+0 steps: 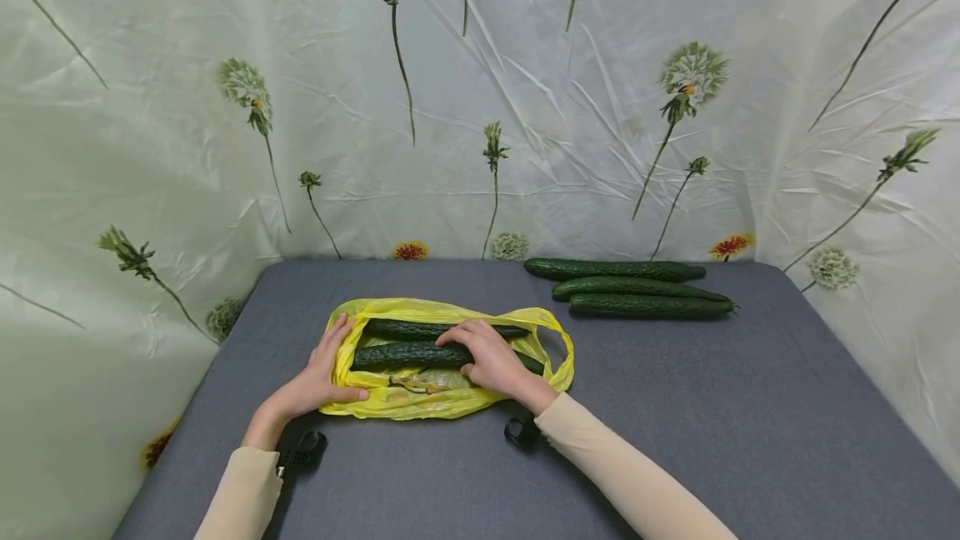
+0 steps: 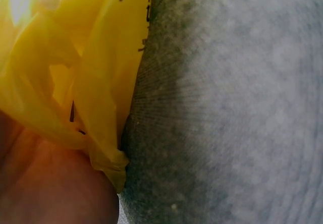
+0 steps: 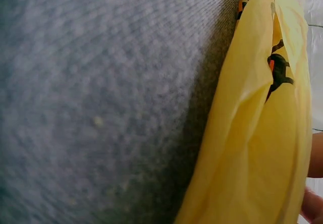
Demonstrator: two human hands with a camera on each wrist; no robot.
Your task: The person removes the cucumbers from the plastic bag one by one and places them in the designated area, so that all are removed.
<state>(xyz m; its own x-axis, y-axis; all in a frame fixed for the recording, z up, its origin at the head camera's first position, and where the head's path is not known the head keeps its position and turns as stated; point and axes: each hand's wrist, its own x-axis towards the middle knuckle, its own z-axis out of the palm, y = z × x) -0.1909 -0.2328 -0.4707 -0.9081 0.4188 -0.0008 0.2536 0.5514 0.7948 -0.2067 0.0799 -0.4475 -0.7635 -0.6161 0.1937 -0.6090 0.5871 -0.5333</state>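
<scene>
Left hand point(image 1: 318, 375), lower left of centre, was spread against yellow bag point(image 1: 420, 407). Right hand point(image 1: 493, 359), mid-frame, gripped nearer cucumber point(image 1: 405, 356) inside bag with bent fingers; second cucumber point(image 1: 408, 329) lay just behind. Beyond, right of centre, lay three cucumbers point(image 1: 637, 287).

Bag point(image 1: 442, 405): thin plastic film, wrinkled, semi-gloss. Cucumbers point(image 1: 641, 287), 2 o'clock from bag: rough, bumpy skin, low sheen. Table point(image 1: 750, 407): matt cloth surface, slightly coarse. Backdrop point(image 1: 450, 190), 12 o'clock: smooth, creased, glossy sheet. Sleeve point(image 1: 626, 477), 4 o'clock: matt cloth.
</scene>
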